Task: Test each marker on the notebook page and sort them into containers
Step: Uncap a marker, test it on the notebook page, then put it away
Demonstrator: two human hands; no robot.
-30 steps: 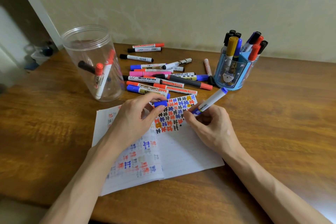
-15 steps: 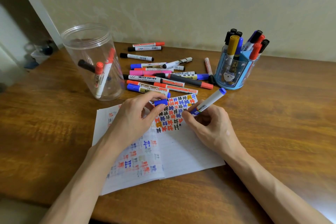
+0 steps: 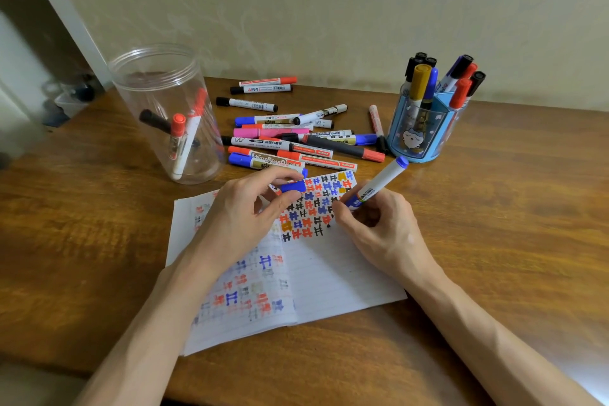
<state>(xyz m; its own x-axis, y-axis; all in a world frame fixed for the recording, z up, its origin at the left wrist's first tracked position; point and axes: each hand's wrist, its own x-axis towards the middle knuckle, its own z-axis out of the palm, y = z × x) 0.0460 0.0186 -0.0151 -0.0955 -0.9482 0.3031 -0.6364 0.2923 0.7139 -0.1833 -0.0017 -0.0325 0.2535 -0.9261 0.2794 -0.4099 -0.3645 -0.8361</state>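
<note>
Centre of frame: right hand [image 3: 379, 231] grips a white-barrelled blue marker [image 3: 379, 183], thumb & fingers curled tight round its lower end. The barrel slants up & to the right, blue back end pointing toward the holder. The tip is hidden behind the fingers, so can't tell if it touches the paper. Just left of it, left hand [image 3: 244, 217] pinches a small blue plastic cap [image 3: 293, 187] between thumb & forefinger, other fingers loosely curled, wrist lying over the page. Both hands sit on an open lined paper notebook [image 3: 329, 273], lower centre. Its top right part is packed w/ rows of red, blue, black & yellow test marks, w/ fainter marks on the left page. Above the notebook, mid frame, approx. a dozen-plus loose markers [image 3: 290, 142] lie flat in a heap: red, blue, black, pink caps. Upper left: tall clear plastic jar [image 3: 164, 109], upright, w/ a few markers leaning inside, incl. red-capped ones & a black one. Upper right: light-blue plastic pen holder [image 3: 425, 132], upright, crammed w/ standing markers in black, yellow, blue & red. Everything rests on a brown wooden table [image 3: 510, 208] against a pale wall [image 3: 329, 10].
</note>
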